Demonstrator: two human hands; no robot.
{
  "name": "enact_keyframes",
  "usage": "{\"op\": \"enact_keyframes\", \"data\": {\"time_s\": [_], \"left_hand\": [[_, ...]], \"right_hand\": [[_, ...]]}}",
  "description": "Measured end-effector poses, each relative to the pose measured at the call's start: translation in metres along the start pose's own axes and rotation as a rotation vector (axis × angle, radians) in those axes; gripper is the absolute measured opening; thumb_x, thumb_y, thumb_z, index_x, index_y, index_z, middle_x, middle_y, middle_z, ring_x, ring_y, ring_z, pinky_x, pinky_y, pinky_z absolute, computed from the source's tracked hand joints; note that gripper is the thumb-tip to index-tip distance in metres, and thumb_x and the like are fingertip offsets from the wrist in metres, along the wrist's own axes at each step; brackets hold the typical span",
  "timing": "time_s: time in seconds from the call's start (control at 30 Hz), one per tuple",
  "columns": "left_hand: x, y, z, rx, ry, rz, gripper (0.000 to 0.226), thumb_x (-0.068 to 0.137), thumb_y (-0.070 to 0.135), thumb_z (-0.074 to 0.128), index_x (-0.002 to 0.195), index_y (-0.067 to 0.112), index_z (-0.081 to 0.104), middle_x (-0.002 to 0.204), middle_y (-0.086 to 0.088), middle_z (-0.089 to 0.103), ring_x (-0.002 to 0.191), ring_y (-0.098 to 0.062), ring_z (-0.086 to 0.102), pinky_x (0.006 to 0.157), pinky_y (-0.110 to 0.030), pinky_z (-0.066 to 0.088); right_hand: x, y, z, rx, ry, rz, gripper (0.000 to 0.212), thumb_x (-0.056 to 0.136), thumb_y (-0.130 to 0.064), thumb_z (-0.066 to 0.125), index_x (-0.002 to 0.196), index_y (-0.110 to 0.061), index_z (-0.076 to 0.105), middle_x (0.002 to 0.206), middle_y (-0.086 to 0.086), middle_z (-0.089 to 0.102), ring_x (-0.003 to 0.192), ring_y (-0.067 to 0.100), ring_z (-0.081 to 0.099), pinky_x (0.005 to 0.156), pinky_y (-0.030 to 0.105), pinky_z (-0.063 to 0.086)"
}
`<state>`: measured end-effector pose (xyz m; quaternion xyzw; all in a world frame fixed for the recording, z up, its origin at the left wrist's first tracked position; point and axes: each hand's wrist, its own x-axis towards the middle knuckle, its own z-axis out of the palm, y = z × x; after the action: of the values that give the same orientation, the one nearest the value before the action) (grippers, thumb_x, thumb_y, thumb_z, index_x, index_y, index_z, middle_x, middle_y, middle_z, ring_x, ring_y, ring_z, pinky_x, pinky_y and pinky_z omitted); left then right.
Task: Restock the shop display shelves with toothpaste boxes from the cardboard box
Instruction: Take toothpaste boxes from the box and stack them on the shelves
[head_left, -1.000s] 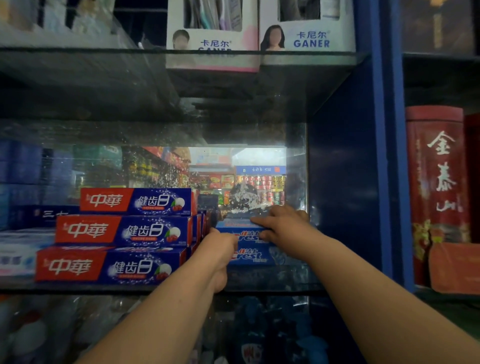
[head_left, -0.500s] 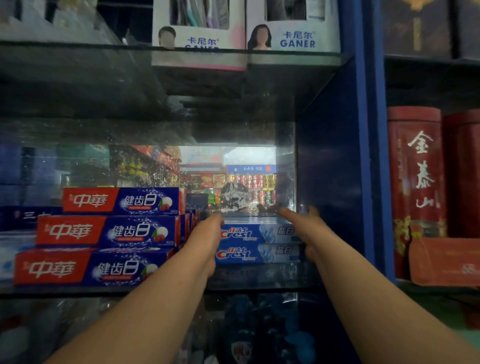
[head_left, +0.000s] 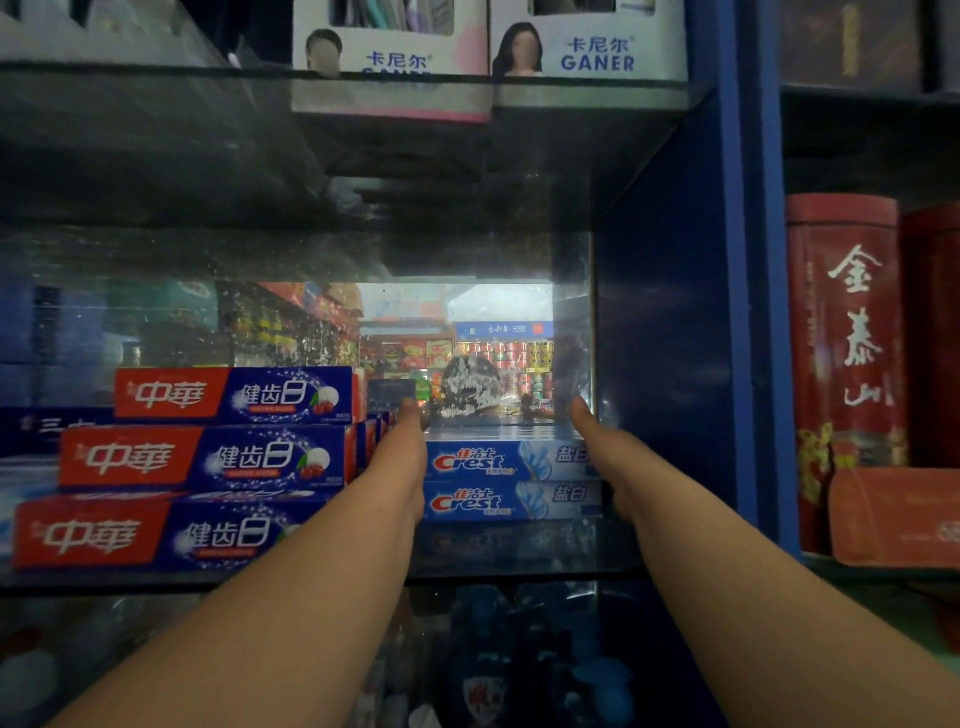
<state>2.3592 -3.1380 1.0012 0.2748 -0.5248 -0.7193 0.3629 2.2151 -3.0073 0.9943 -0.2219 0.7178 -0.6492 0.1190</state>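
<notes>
Two stacked Crest toothpaste boxes (head_left: 498, 480) sit on the glass shelf (head_left: 519, 551), right of the red-blue stack (head_left: 208, 457). The left hand (head_left: 408, 457) and right hand (head_left: 602, 452) flank their ends, fingers straight. Grip slack, nothing clasped; likely squaring the pile.

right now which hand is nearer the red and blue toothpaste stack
Left. The left hand lies between the red and blue stack and the Crest boxes; the right hand is at the Crest boxes' far right end.

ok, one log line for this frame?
phase: shelving | Crest boxes: two stacked on glass shelf | left hand: fingers straight, at stack's left end | right hand: fingers straight, at stack's right end
</notes>
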Motion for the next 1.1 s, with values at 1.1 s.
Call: {"op": "enact_keyframes", "data": {"time_s": [1.1], "left_hand": [[0.018, -0.015, 0.001, 0.042, -0.053, 0.054, 0.039, 0.093, 0.050, 0.047, 0.092, 0.015, 0.062, 0.073, -0.006, 0.067, 0.065, -0.024, 0.067, 0.056, -0.034, 0.055]], "right_hand": [[-0.011, -0.006, 0.005, 0.224, 0.061, 0.061, 0.082, 0.084, -0.069, 0.048, 0.144, -0.016, 0.035, 0.104, 0.011, 0.060, 0.088, 0.029, 0.061, 0.074, 0.044, 0.056]]}}
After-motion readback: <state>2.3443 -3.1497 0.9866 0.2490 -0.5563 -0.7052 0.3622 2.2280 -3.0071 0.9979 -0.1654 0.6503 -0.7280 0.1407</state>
